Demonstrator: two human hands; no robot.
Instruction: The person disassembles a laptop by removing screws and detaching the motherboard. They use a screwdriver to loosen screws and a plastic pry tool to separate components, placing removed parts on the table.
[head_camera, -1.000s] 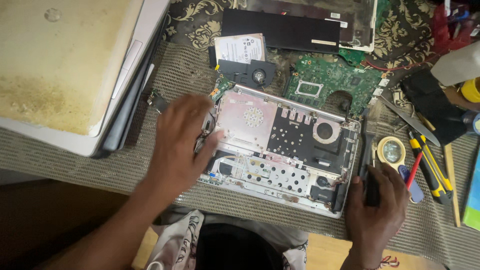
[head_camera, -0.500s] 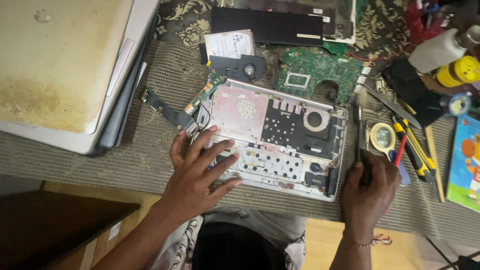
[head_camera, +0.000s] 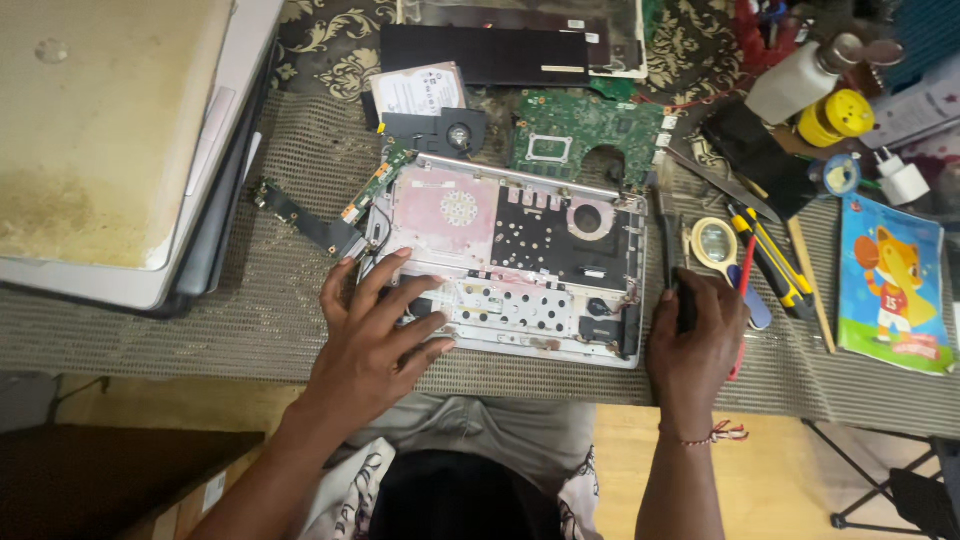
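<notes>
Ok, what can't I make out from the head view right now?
- Right hand: it closes over a dark tool handle; the fingers hide the grip and the handle's lower end.
- Left hand: the palm covers the front-left corner of the opened laptop base.
- Small parts and screw holes in the base: too small to tell.
- Stacked laptops: cut off by the top and left edges.

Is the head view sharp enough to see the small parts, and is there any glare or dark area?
Head view: even, soft light; the laptop base and green circuit board are sharp; both the left hand and right hand show no blur; no strong glare; the bottom-left corner is dark.
</notes>
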